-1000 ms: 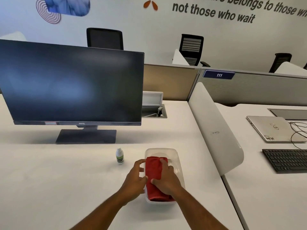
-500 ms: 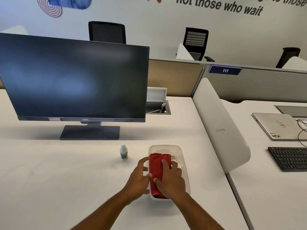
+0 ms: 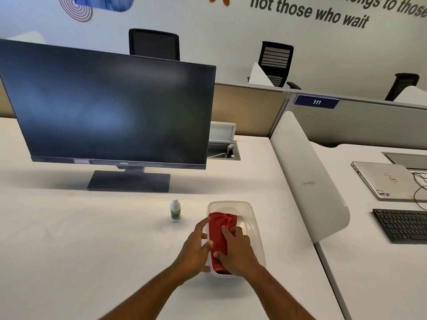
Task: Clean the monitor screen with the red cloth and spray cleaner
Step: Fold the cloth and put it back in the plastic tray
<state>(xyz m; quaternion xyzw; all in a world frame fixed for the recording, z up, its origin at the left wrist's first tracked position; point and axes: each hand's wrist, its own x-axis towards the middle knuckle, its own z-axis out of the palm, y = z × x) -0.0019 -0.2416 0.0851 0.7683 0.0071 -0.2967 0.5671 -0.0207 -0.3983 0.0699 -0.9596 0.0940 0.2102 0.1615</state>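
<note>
A folded red cloth (image 3: 219, 229) lies in a clear plastic container (image 3: 250, 218) on the white desk. My right hand (image 3: 235, 252) rests on the cloth with its fingers closed around it. My left hand (image 3: 196, 248) holds the container's left side, fingers touching the cloth's edge. A small white spray bottle (image 3: 175, 210) with a green label stands upright just left of the container. The dark monitor (image 3: 111, 112) stands on its stand at the back left, screen off.
A white curved divider (image 3: 307, 179) borders the desk on the right. Beyond it lie a closed laptop (image 3: 388, 181), cables and a black keyboard (image 3: 402, 224). An open cable box (image 3: 223, 146) sits behind the monitor's right edge. Office chairs stand behind the partition.
The camera view has tipped and shifted slightly. My right hand's fingers have bunched the cloth more tightly. The cloth stays in the container and the bottle has not moved.
</note>
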